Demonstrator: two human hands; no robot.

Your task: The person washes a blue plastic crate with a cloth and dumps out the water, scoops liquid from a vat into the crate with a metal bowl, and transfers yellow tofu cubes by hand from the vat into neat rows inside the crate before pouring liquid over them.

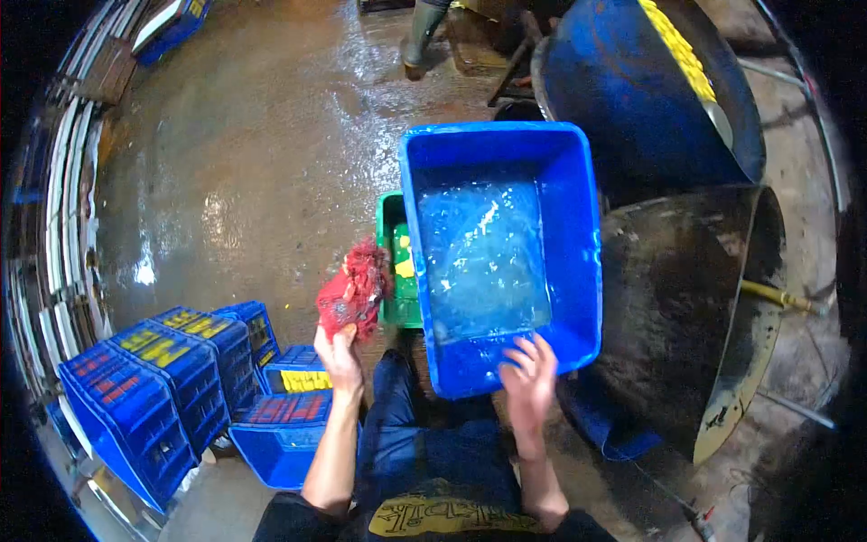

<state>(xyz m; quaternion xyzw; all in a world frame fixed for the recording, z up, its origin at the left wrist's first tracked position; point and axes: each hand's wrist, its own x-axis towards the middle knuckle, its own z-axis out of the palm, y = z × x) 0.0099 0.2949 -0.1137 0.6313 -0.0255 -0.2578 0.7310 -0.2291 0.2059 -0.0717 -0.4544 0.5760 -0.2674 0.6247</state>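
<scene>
My left hand is closed on a frayed red mesh scrubbing rag, held up to the left of the tub. A deep blue plastic tub stands in front of me with shallow, rippling water in its bottom. Over the tub's near wall is my right hand, slightly blurred, its fingers apart and bent, with nothing seen in them. Whether it touches the wall I cannot tell. Partly hidden behind the tub and the rag is a green container with yellow pieces inside.
Blue crates with red and yellow markings are stacked at the lower left. Large dark metal vessels stand close on the right. The floor is wet. At the top, a person's boot shows.
</scene>
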